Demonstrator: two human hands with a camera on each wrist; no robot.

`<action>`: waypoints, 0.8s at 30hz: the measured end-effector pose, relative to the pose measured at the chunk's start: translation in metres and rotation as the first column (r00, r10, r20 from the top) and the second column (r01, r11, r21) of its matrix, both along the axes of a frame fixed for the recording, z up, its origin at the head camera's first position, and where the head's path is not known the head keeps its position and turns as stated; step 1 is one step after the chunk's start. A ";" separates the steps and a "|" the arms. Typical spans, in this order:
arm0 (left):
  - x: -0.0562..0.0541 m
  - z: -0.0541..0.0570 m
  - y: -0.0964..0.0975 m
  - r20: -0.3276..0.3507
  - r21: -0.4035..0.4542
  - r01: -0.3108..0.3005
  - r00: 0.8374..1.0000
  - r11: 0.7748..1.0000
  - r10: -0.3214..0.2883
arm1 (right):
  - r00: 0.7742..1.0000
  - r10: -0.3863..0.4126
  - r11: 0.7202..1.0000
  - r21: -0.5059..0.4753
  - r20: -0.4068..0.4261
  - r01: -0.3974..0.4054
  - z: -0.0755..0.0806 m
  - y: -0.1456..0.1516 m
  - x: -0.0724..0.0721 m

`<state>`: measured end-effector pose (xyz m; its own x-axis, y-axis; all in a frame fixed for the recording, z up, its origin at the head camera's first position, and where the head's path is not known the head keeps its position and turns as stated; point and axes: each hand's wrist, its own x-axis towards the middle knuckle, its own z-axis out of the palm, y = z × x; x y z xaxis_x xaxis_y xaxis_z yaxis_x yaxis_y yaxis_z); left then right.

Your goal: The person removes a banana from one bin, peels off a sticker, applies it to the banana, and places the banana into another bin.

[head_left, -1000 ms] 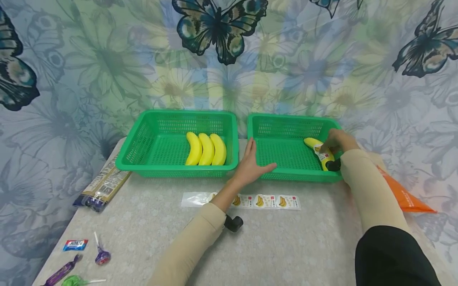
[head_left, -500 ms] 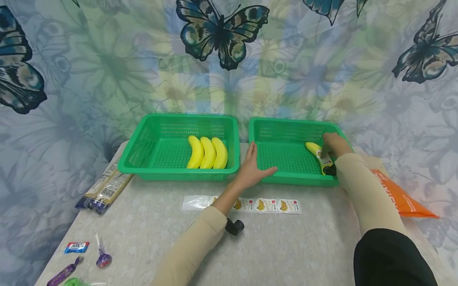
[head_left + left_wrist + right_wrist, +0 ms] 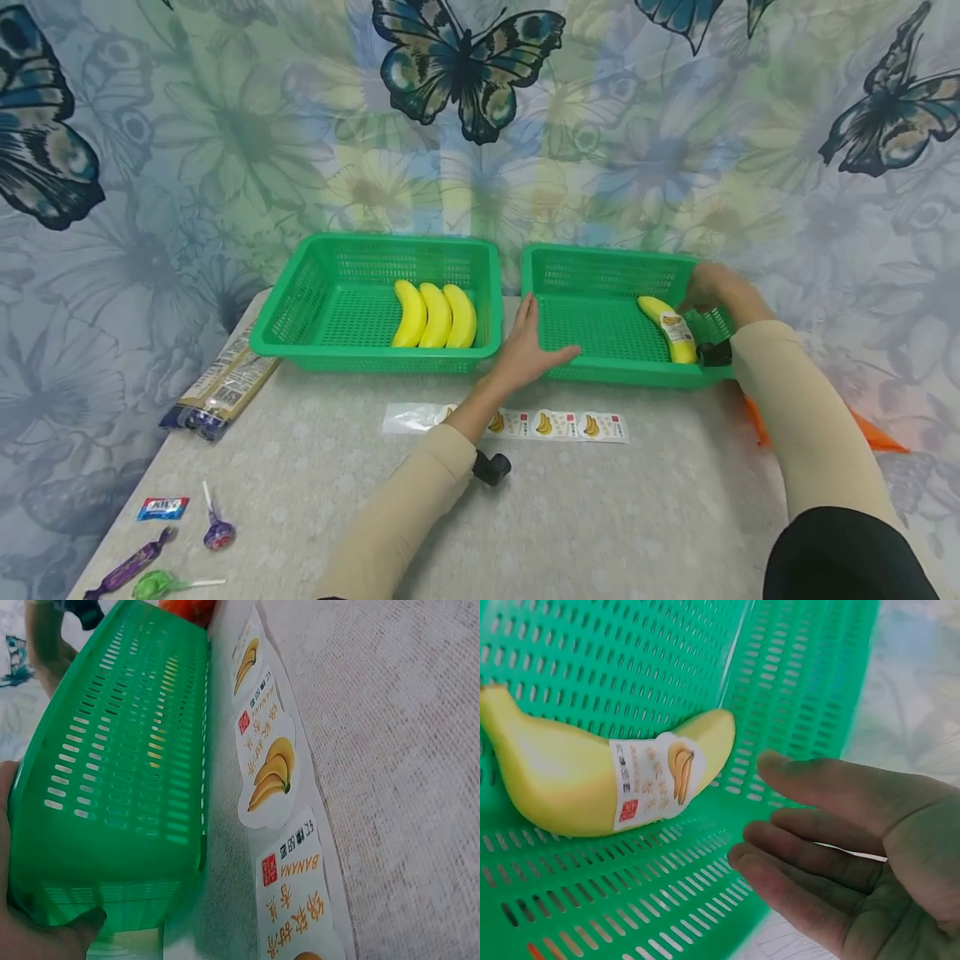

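Observation:
In the right green basket (image 3: 592,371) lies a yellow banana (image 3: 678,346) with a white banana-picture label (image 3: 656,780) stuck across it. My right hand (image 3: 722,292) is over that basket's right end, beside the banana and apart from it; the right wrist view shows its fingers (image 3: 810,776) extended, holding nothing. My left hand (image 3: 522,357) touches the same basket at its front left corner, thumb spread along the front rim and fingers straight along the left end. Just in front lies a strip of banana labels (image 3: 547,423), partly hidden by my left forearm.
The left green basket (image 3: 375,358) contains three plain yellow bananas (image 3: 435,317). At the table's left are a flat gold-and-blue packet (image 3: 225,387), a small blue-and-red wrapper (image 3: 162,508), lollipops (image 3: 218,534) and a purple-wrapped candy (image 3: 131,562). Behind my right forearm is an orange bag (image 3: 873,437).
My right hand has let go of the labelled banana and moved up and to the right, uncovering its label. The left hand stays at the basket corner.

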<state>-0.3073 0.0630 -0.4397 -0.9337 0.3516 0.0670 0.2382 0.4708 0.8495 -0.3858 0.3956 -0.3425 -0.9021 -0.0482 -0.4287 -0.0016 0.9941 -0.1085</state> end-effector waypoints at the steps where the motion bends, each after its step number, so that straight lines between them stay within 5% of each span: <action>1: 0.000 0.001 0.000 -0.007 0.005 -0.006 1.000 1.000 0.006 | 1.000 0.015 1.000 -0.001 -0.016 -0.015 0.003 -0.001 0.003; 13: 0.006 0.005 0.004 -0.013 0.019 -0.041 0.999 0.999 0.042 | 0.994 0.057 0.998 -0.010 -0.091 -0.058 0.014 -0.017 0.026; 19: 0.009 0.012 0.001 -0.095 -0.099 -0.063 0.994 0.993 0.053 | 0.985 0.106 0.994 0.015 -0.136 -0.105 0.016 -0.031 0.037; 24: 0.018 0.023 0.003 -0.153 -0.253 -0.068 0.988 0.965 0.029 | 0.980 0.134 0.991 0.010 -0.147 -0.134 0.019 -0.043 0.051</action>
